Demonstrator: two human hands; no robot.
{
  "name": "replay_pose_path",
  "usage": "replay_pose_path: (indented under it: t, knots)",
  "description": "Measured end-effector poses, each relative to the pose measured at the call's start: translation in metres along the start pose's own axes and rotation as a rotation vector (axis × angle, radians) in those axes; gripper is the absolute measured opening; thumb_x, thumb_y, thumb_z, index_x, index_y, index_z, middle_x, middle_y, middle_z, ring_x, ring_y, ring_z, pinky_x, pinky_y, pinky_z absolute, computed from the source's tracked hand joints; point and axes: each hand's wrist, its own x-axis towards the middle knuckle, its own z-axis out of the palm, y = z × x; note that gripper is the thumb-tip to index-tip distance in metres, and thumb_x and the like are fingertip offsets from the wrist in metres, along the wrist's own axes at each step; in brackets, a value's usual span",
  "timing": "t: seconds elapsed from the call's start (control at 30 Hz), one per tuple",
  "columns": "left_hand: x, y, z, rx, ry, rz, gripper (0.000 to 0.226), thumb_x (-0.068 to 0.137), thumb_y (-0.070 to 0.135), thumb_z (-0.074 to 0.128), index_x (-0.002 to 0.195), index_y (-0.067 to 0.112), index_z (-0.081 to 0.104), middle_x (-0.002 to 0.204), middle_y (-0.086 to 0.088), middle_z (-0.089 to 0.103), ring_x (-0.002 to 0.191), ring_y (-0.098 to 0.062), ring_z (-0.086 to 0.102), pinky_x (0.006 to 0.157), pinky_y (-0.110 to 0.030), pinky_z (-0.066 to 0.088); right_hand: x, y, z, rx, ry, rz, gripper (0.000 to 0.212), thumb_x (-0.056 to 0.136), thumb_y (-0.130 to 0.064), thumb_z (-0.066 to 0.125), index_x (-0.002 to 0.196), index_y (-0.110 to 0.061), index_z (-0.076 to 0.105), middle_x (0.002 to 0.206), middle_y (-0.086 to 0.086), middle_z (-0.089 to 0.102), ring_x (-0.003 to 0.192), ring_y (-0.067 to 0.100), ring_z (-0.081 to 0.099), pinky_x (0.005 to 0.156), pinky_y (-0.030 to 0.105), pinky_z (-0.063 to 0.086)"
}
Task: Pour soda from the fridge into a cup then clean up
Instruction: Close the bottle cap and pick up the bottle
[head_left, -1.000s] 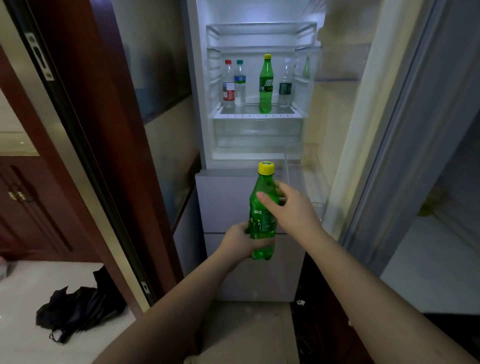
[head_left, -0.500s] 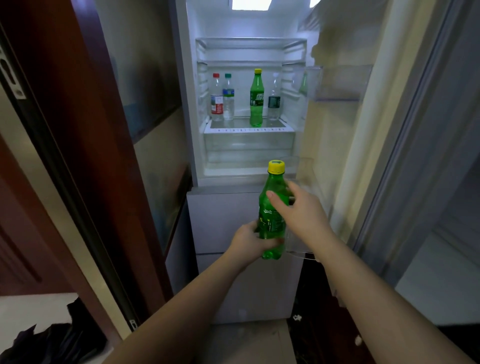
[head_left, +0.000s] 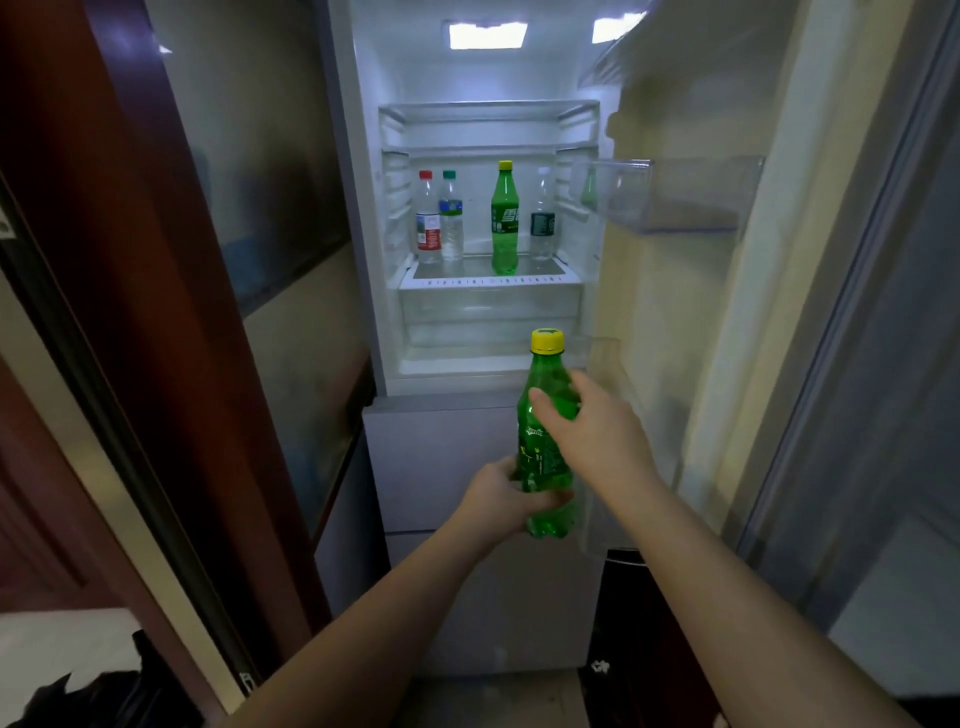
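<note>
While the soda bottle (head_left: 545, 447) stood upright before the open fridge (head_left: 488, 312), the left hand (head_left: 506, 499) gripped its base and the right hand (head_left: 592, 431) clasped its shoulder just under the cap (head_left: 547, 341).

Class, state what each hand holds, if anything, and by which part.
Both hold the green soda bottle: the left hand grips its lower body, the right hand its upper body below the yellow cap.

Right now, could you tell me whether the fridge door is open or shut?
Open: the fridge door is swung aside at right, and the lit shelf with bottles shows.
</note>
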Motion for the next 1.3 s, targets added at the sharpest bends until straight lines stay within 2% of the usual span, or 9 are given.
replay_pose_path:
  t: [0.1, 0.2, 0.3, 0.47, 0.8, 0.97, 1.07, 1.2, 1.3]
  knots:
    - [0.007, 0.004, 0.009, 0.0, 0.018, -0.013, 0.042, 0.074, 0.024, 0.084, 0.112, 0.02, 0.066, 0.106, 0.003, 0.071, 0.092, -0.016, 0.07, 0.07, -0.03, 0.06, 0.009, 0.005, -0.008, -0.012, -0.01, -0.031, 0.036, 0.087, -0.057, 0.052, 0.11, -0.03, 0.058, 0.098, -0.002, 0.07, 0.091, 0.024, 0.064, 0.073, 0.032, 0.049]
    - [0.015, 0.009, 0.013, 0.028, 0.039, 0.005, 0.042, 0.074, 0.025, 0.084, 0.113, 0.021, 0.067, 0.107, 0.006, 0.071, 0.094, -0.01, 0.068, 0.072, -0.022, 0.057, 0.02, 0.012, -0.01, 0.024, -0.036, -0.04, 0.038, 0.086, -0.057, 0.052, 0.111, -0.029, 0.059, 0.097, -0.002, 0.07, 0.09, 0.022, 0.064, 0.074, 0.033, 0.05]
    - [0.024, 0.014, 0.012, 0.052, 0.066, -0.012, 0.045, 0.074, 0.027, 0.084, 0.115, 0.022, 0.066, 0.108, 0.004, 0.07, 0.096, -0.012, 0.068, 0.08, -0.03, 0.058, 0.033, 0.015, -0.008, 0.055, -0.058, -0.06, 0.05, 0.082, -0.062, 0.049, 0.117, -0.028, 0.057, 0.099, -0.003, 0.07, 0.091, 0.02, 0.065, 0.078, 0.036, 0.053]
    - [0.04, 0.029, 0.002, 0.04, 0.098, -0.03, 0.043, 0.076, 0.024, 0.083, 0.115, 0.021, 0.064, 0.108, 0.002, 0.069, 0.091, -0.014, 0.069, 0.071, -0.031, 0.061, 0.063, 0.005, -0.009, 0.052, -0.133, -0.085, 0.044, 0.087, -0.055, 0.052, 0.115, -0.022, 0.057, 0.1, 0.0, 0.067, 0.09, 0.021, 0.062, 0.073, 0.032, 0.049]
    - [0.098, 0.058, -0.048, 0.131, 0.146, -0.049, 0.052, 0.073, 0.028, 0.085, 0.119, 0.019, 0.063, 0.108, 0.003, 0.068, 0.092, -0.018, 0.069, 0.072, -0.038, 0.061, 0.136, -0.022, 0.002, 0.127, -0.233, -0.1, 0.04, 0.09, -0.052, 0.053, 0.116, -0.022, 0.055, 0.096, -0.005, 0.058, 0.089, 0.016, 0.063, 0.08, 0.037, 0.054]
    - [0.13, 0.061, -0.077, 0.158, 0.113, -0.037, 0.039, 0.076, 0.028, 0.082, 0.11, 0.024, 0.064, 0.099, 0.005, 0.07, 0.085, -0.012, 0.07, 0.064, -0.03, 0.06, 0.174, -0.028, 0.027, 0.185, -0.241, -0.077, 0.038, 0.09, -0.051, 0.056, 0.117, -0.024, 0.057, 0.101, -0.006, 0.06, 0.078, 0.006, 0.062, 0.058, 0.02, 0.048]
    - [0.153, 0.063, -0.097, 0.19, 0.1, -0.009, 0.035, 0.076, 0.028, 0.082, 0.106, 0.026, 0.065, 0.097, 0.005, 0.071, 0.08, -0.01, 0.07, 0.056, -0.026, 0.058, 0.2, -0.033, 0.047, 0.209, -0.241, -0.042, 0.041, 0.088, -0.052, 0.058, 0.117, -0.023, 0.058, 0.104, -0.003, 0.063, 0.078, 0.01, 0.065, 0.064, 0.028, 0.054]
    - [0.185, 0.063, -0.122, 0.211, 0.101, 0.015, 0.03, 0.076, 0.03, 0.082, 0.1, 0.028, 0.063, 0.097, 0.005, 0.07, 0.081, -0.012, 0.07, 0.059, -0.029, 0.06, 0.229, -0.044, 0.066, 0.208, -0.235, -0.041, 0.041, 0.088, -0.052, 0.058, 0.117, -0.024, 0.057, 0.098, -0.006, 0.06, 0.078, 0.007, 0.064, 0.066, 0.028, 0.054]
    - [0.208, 0.059, -0.137, 0.176, 0.104, 0.039, 0.029, 0.074, 0.032, 0.084, 0.097, 0.031, 0.065, 0.097, 0.007, 0.071, 0.082, -0.018, 0.072, 0.069, -0.042, 0.062, 0.248, -0.049, 0.077, 0.209, -0.215, -0.022, 0.047, 0.086, -0.053, 0.059, 0.122, -0.023, 0.056, 0.093, -0.007, 0.058, 0.08, 0.008, 0.064, 0.07, 0.03, 0.055]
